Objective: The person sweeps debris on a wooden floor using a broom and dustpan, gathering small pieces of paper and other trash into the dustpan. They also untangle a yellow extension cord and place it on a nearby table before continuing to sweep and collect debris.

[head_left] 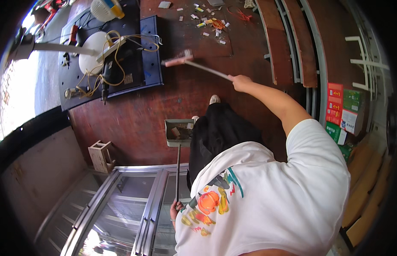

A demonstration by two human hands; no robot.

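Note:
My right hand [240, 83] is stretched forward, closed around the pale handle of a broom [177, 61]. The broom's pinkish head is near the blue-black table's right side, with its bristles tipped upward. Down by my left side, my left hand [176, 208] grips the long thin handle of a dustpan [167, 132]. The grey-green pan sits on the floor beside my foot, with brownish scraps in it. Farther ahead, a scatter of litter [207, 21] lies on the floor: small white and yellow pieces and an orange tangle.
A dark table [152, 72] at the left bears a white fan [92, 55] and yellow cords. A small wooden stool [101, 157] stands near the glass-panelled frames [151, 209]. Long boards [275, 47] lie at the right, near red and green boxes [335, 104].

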